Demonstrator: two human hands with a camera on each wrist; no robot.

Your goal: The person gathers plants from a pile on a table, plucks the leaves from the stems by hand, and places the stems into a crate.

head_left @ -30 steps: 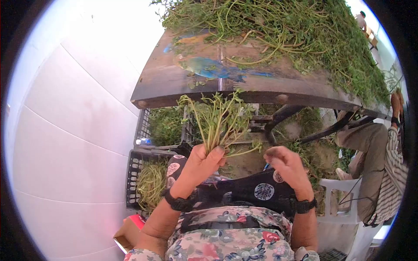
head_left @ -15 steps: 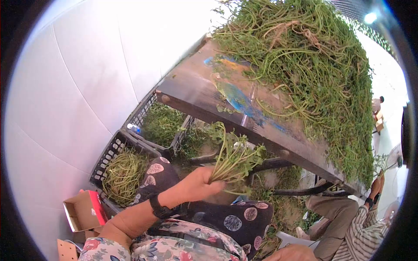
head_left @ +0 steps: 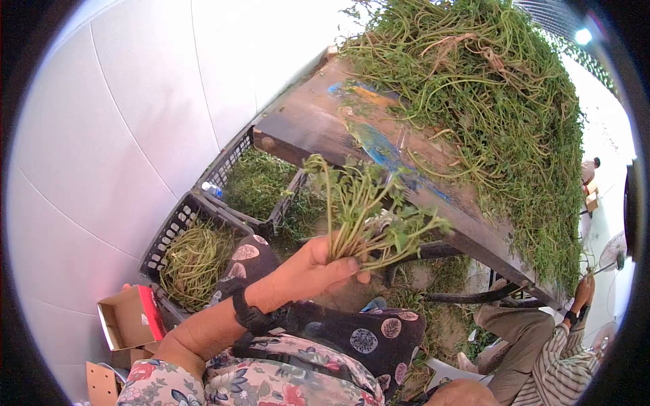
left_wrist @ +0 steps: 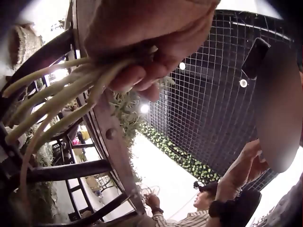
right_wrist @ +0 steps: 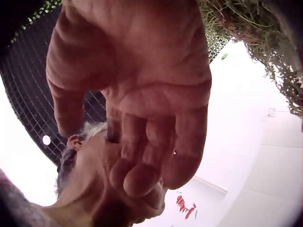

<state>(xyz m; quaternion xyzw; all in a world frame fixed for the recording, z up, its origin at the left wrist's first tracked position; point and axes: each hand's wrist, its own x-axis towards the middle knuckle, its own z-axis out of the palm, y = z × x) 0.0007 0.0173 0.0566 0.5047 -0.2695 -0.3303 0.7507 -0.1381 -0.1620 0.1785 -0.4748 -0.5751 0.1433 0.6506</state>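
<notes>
a paint-stained brown wooden table (head_left: pixel 305 128) bears tangled green stems (head_left: pixel 487 108) near a white wall (head_left: pixel 128 149); the left hand (head_left: pixel 321 267) grips a leafy green bunch (head_left: pixel 362 213), the empty right hand (right_wrist: pixel 137 90) apart, fingers relaxed.

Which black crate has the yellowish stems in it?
The near crate, beside the red box; the other crate, by the table, holds leafy greens.
</notes>
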